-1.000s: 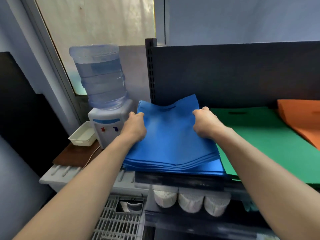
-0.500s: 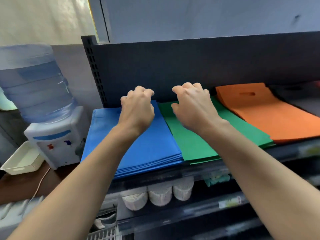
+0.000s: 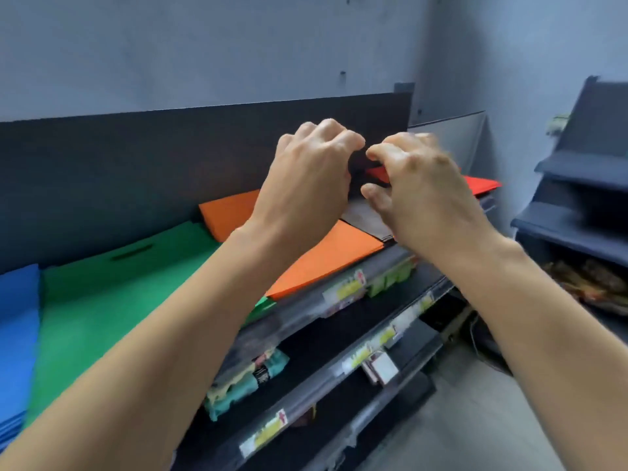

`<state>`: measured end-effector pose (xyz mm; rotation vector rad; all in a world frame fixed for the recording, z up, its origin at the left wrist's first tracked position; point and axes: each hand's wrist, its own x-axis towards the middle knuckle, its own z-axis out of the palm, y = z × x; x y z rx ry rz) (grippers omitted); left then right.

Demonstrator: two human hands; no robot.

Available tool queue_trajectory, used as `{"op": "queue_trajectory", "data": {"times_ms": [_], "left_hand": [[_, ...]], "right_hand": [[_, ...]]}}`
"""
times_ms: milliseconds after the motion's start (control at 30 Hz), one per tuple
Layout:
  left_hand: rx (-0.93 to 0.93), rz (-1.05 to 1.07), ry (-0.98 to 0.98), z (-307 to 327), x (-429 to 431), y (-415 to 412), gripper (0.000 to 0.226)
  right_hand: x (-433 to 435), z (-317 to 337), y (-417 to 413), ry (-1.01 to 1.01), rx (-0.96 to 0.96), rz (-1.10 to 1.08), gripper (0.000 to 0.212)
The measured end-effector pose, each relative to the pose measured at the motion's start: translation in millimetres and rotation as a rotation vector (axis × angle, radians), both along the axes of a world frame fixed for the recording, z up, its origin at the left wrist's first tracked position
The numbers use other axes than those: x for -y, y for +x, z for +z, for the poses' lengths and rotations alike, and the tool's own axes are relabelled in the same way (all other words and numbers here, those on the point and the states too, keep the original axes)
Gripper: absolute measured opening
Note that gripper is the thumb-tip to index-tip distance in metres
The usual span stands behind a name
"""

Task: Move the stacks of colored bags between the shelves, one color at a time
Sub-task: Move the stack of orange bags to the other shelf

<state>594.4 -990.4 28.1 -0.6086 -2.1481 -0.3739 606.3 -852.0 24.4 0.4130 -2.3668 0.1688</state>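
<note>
Over grey stack (image 3: 367,219), left hand (image 3: 306,188) near right hand (image 3: 424,202)

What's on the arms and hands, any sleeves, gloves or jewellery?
Nothing worn shows. The left hand and right hand are ungloved, no rings or watch visible; the left forearm and right forearm are bare to the frame edge, no sleeves.

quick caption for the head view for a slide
The left hand and right hand reach over the grey stack, between orange stack and red stack.
</note>
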Motion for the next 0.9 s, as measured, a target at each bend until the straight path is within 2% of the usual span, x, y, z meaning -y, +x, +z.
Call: {"op": "queue_trajectory", "data": {"times_ms": [400,667,900], "left_hand": [[-0.052,-0.443,-0.06,4.9,-303.3,-66.5,0.037],[-0.057,-0.611,-0.054,-9.6,-429.7,-126.9,0.037],[0.01,-0.702,-0.02,-8.2,-521.0,-216.3,0.037]], "right_hand": [[-287.1,8.4,2.5,-0.006,0.075,-0.566,0.034],[-401.1,-6.8,-25.1,-0.078,0.07,-0.823,0.037],[-486.2,4.8,-99.0,-0.048,0.064,-0.979,0.037]]}}
